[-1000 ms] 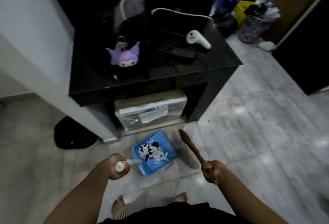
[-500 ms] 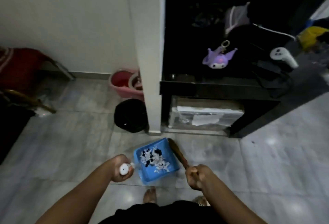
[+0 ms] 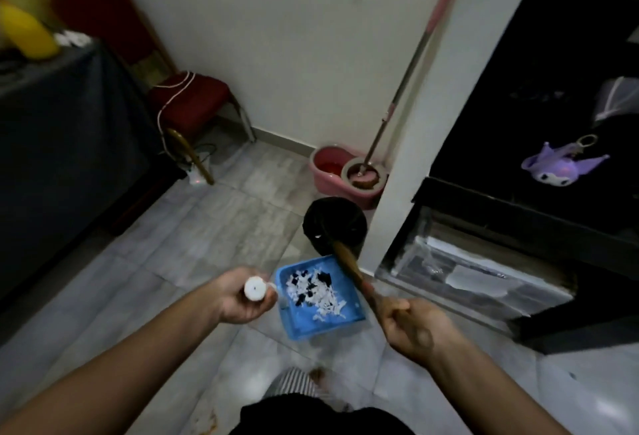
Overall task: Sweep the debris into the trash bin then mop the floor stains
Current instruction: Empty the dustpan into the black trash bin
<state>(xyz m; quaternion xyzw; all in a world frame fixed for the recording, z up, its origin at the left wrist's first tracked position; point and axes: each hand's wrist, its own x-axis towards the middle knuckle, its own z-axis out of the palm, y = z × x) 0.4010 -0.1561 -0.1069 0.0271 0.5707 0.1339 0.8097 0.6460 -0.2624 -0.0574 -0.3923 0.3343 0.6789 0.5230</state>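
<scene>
Head view: the left hand [image 3: 242,300] is closed around the white handle end [image 3: 255,290] of the blue dustpan [image 3: 321,296], which hangs between the two hands, loaded with black and white debris [image 3: 313,291]. The right hand [image 3: 411,327] is fisted around the brown broom [image 3: 349,267], whose far end reaches ahead over the black trash bin [image 3: 334,223]. The bin stands just beyond the dustpan, beside the white pillar [image 3: 432,123]. A pink mop bucket [image 3: 332,168] with its mop [image 3: 408,71] waits further ahead.

Risk, as I judge it: the pan looks nearly flat with loose scraps, so tipping it short of the bin's mouth would scatter them across the floor [image 3: 214,227]. The broom crossing the opening could also block the pour.
</scene>
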